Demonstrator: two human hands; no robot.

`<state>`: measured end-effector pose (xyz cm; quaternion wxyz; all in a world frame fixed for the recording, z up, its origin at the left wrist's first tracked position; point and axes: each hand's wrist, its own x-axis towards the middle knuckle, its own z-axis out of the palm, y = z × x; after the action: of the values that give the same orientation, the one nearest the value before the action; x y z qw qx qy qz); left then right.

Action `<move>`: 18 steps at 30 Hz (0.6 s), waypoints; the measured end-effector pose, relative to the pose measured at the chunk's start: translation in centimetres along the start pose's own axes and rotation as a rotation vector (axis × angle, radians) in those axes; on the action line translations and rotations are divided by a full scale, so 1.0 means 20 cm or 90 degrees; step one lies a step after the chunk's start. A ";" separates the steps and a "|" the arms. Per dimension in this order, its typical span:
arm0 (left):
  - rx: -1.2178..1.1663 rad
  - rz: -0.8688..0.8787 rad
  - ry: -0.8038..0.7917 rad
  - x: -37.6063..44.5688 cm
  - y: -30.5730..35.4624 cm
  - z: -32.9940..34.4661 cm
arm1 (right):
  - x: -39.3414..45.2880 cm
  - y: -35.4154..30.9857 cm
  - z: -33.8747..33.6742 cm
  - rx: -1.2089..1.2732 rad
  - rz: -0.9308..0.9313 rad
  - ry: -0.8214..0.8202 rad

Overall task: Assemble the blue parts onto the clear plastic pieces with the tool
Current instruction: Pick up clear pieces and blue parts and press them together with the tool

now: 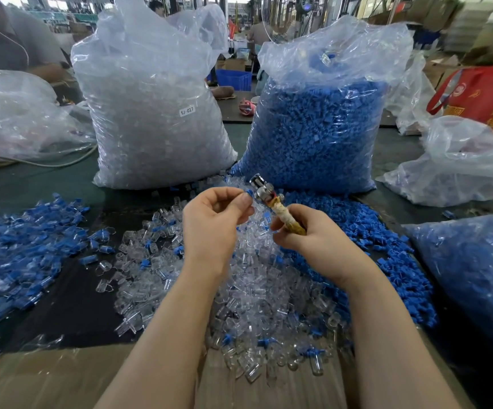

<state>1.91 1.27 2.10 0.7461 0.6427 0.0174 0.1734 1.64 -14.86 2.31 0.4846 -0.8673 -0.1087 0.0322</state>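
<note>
Looking down from the head view: the left hand (214, 219) is raised above the counter (62, 305), its thumb and curled fingers pinching a small blue part (249, 192) seated in a clear piece that is hard to make out. The right hand (301, 234) has its grip clenched round the tool (272, 202), fingers wrapped on the cloth-bound handle, the metal head up and just beside the blue part; whether they touch cannot be told. Below both hands lies a heap of clear pieces (254, 290). A heap of loose blue parts (372, 246) lies to its right, and a spread of assembled pieces (18, 246) to its left. At the rear stand a bag of clear pieces (150, 119), labelled SJ-017, and a bag of blue parts (319, 128). Another bag of blue stock (475, 276) lies at the right edge.
</note>
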 end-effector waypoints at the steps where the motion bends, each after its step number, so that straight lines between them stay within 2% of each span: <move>1: -0.005 0.001 0.001 0.00 0.00 0.00 | 0.00 0.00 0.00 -0.004 -0.001 -0.010; 18: -0.029 0.000 -0.038 0.02 0.03 -0.05 | 0.01 -0.01 0.01 -0.099 -0.004 -0.051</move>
<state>1.89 2.32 2.57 0.7607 0.6304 -0.0087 0.1544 1.72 -14.64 2.38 0.4110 -0.9001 -0.1328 0.0570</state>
